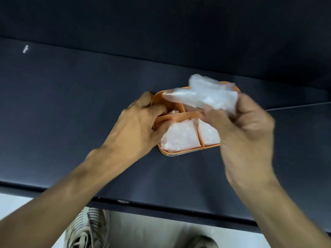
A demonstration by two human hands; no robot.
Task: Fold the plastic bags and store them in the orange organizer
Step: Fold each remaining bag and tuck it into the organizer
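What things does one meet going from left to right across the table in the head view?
White mark → left hand holding the orange organizer at its left side → folded bags in its near compartments → right hand pinching a clear plastic bag.

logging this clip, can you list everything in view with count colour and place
orange organizer: one, orange, divided into compartments, on the table's middle
folded plastic bags: at least two, clear white, in the organizer's two near compartments
plastic bag: one, clear white, held above the organizer's far right part
table: one, dark, fills most of the view
white mark: one, white, far left of the table
shoes: two, beige, on the floor below the near table edge
left hand: grips the organizer's left side
right hand: pinches the plastic bag
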